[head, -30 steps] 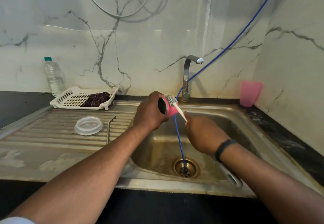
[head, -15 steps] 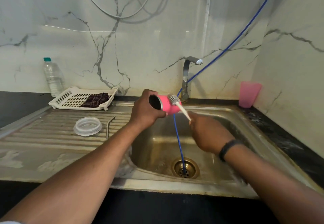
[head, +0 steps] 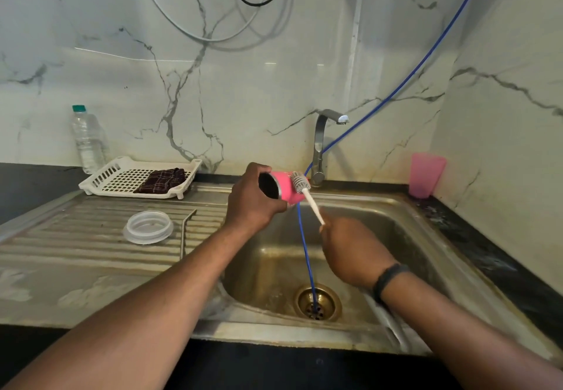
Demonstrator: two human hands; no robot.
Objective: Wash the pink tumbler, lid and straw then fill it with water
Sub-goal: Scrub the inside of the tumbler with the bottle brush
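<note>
My left hand (head: 254, 202) grips the pink tumbler (head: 285, 187) on its side over the sink's left edge, its dark mouth facing me. My right hand (head: 353, 251) holds the white handle of a bottle brush (head: 304, 190), whose grey bristles press against the tumbler's outer wall near its base. The clear lid (head: 148, 226) lies flat on the draining board. A bent metal straw (head: 184, 231) lies just right of the lid.
A steel sink (head: 426, 237) with a tap (head: 323, 142) at the back; no water runs. A blue hose (head: 306, 255) drops into the drain. White basket (head: 122, 176) with dark cloth, water bottle (head: 88, 139) back left, pink cup (head: 425, 174) back right.
The tumbler has been turned and lifted slightly, its mouth now facing me more. The brush bristles have slid along the tumbler's outside toward its base.
</note>
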